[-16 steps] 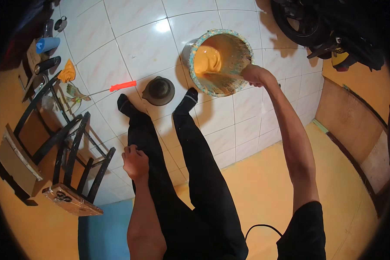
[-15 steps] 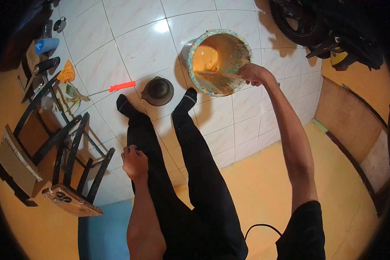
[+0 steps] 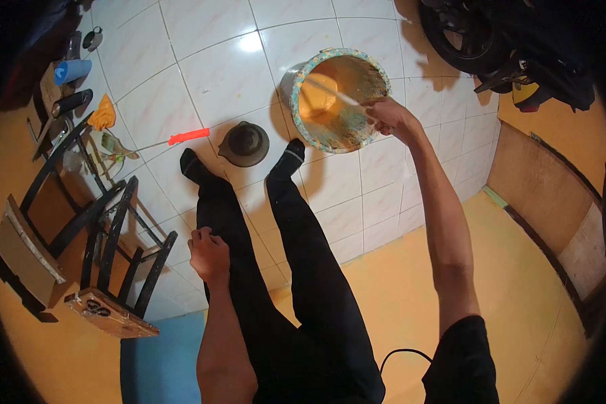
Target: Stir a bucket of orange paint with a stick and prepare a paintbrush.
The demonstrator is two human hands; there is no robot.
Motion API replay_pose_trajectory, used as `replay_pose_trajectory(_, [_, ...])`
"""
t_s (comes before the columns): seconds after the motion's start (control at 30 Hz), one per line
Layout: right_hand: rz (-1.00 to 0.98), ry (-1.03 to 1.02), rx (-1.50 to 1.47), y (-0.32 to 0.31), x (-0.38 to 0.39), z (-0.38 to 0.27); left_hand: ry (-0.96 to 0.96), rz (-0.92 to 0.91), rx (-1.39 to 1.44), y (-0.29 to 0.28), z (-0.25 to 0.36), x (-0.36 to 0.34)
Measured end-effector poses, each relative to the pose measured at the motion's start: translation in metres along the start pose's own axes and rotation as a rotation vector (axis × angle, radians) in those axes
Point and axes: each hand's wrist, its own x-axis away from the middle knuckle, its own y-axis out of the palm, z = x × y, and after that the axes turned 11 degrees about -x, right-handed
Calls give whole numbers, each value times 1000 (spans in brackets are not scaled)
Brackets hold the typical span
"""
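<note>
My right hand [image 3: 392, 120] grips the upper end of a stirring stick [image 3: 330, 89] that slants down into a large bucket [image 3: 386, 79] on the tiles. The bucket's rim is speckled with dried paint in several colours. Thick orange paint [image 3: 315, 104] lies at its bottom, and orange smears coat the inner wall. The stick is blurred, and its far end reaches the paint area. By my left thigh, my left hand [image 3: 209, 254] is curled into a loose fist; nothing shows in it. A dark round pot [image 3: 244, 143] stands on the floor between my feet, left of the bucket.
A tool with an orange handle [image 3: 188, 136] and a thin rod lies left of my foot, near a paintbrush [image 3: 116, 144]. An orange cloth-like lump [image 3: 102, 113], a blue cup [image 3: 72, 71] and a dark-legged wooden chair [image 3: 111, 313] are at left. A motorbike wheel [image 3: 461, 37] stands far right.
The stick has swung from nearly level to a slant, its lower end shifting toward the far side of the bucket. My right hand moved slightly left. My left hand stayed put.
</note>
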Motion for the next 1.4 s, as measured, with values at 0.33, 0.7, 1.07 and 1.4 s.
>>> replay_pose_trajectory(0.33, [-36,37,563,1,1,-6,-8,-3,44,-3,3,1])
replay_pose_trajectory(0.7, [-55,80,135,3,6,3,5,23,4,0,1,2])
replay_pose_trajectory(1.07, [218,-17,317,2,4,-19,9,34,-3,-3,5,3])
replay_pose_trajectory(1.4, [209,-57,600,-7,5,-10,-4,1,0,-2,6,4])
